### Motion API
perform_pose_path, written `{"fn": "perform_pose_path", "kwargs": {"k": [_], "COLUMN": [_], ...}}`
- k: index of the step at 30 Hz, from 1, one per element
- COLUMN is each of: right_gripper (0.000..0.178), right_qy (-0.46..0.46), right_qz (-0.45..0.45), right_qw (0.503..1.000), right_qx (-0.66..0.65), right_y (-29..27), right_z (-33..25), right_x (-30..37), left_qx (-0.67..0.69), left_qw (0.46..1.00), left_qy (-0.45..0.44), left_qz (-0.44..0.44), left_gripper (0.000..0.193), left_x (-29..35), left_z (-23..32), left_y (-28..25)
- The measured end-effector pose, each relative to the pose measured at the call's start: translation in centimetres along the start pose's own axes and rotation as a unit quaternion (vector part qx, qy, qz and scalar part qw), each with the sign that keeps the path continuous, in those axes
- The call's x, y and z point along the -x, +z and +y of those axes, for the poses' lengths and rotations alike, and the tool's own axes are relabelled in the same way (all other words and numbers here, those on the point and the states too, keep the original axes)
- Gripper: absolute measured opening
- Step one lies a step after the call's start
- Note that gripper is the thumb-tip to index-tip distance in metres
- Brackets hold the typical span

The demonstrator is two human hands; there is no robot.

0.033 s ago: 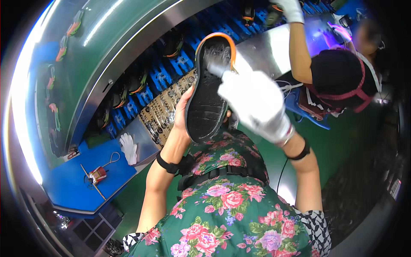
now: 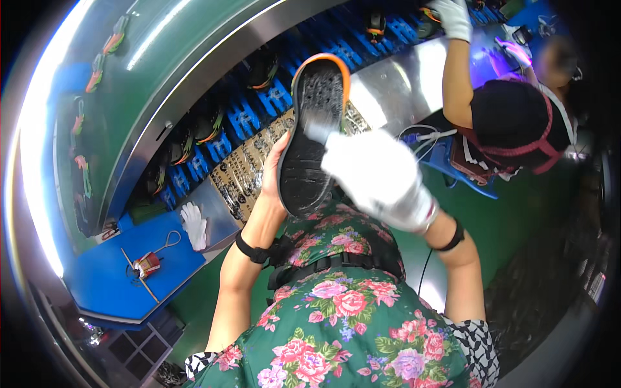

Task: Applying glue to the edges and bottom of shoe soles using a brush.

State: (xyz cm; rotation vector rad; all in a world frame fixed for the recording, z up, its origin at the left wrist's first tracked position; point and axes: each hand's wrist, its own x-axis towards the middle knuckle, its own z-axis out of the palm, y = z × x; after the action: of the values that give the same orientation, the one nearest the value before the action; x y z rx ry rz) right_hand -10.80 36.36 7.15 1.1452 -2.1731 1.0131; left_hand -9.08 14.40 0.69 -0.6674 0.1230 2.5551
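Observation:
My bare left hand (image 2: 273,171) is wrapped round the left edge of a black shoe sole (image 2: 304,168) with an orange heel rim. The sole is held upright in front of my apron, its hollow inner face towards me. That face looks wet and shiny, with small holes near the heel. My right hand (image 2: 375,178), in a white glove, is closed and blurred by motion. From it a pale brush (image 2: 317,131) reaches onto the middle of the sole; its handle is hidden in the glove.
Behind the sole runs a conveyor with blue racks (image 2: 242,116) holding shoe parts. Brown printed cardboard (image 2: 239,184) lies before it. At left, a blue table (image 2: 103,271) carries a red can (image 2: 147,264); a white glove (image 2: 194,225) lies beside it. A co-worker (image 2: 511,116) sits at right.
My right hand and the brush have moved down the sole, from the heel towards its middle, and slightly left. The sole has shifted a little left at its top. The co-worker's gloved hand has moved slightly.

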Motion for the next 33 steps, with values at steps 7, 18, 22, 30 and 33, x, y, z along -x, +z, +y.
{"fn": "perform_pose_path", "kwargs": {"k": [7, 18, 22, 30, 33], "right_gripper": [0.011, 0.025, 0.024, 0.026, 0.026], "right_qy": [0.305, 0.487, 0.522, 0.532, 0.536], "right_qz": [0.075, 0.251, 0.224, 0.215, 0.217], "right_qw": [0.824, 0.556, 0.563, 0.557, 0.542], "right_qx": [-0.472, -0.625, -0.6, -0.6, -0.61], "right_y": [-0.4, 4.3, 6.1, 8.0, 9.0], "right_z": [-2.1, -1.0, -0.6, 0.2, 0.1], "right_x": [3.8, 9.0, 10.4, 10.7, 10.4], "left_qx": [-0.091, 0.066, 0.112, -0.117, -0.205], "left_qw": [0.983, 0.912, 0.885, 0.919, 0.891], "left_qy": [0.018, 0.02, 0.022, 0.198, 0.244], "left_qz": [-0.158, -0.405, -0.451, -0.321, -0.323], "left_gripper": [0.088, 0.064, 0.059, 0.097, 0.104], "left_x": [1.7, 6.9, 7.9, 14.1, 16.2], "left_z": [2.9, 3.5, 3.3, 8.5, 14.9], "left_y": [-1.2, -1.1, -0.7, 1.3, 2.4]}}
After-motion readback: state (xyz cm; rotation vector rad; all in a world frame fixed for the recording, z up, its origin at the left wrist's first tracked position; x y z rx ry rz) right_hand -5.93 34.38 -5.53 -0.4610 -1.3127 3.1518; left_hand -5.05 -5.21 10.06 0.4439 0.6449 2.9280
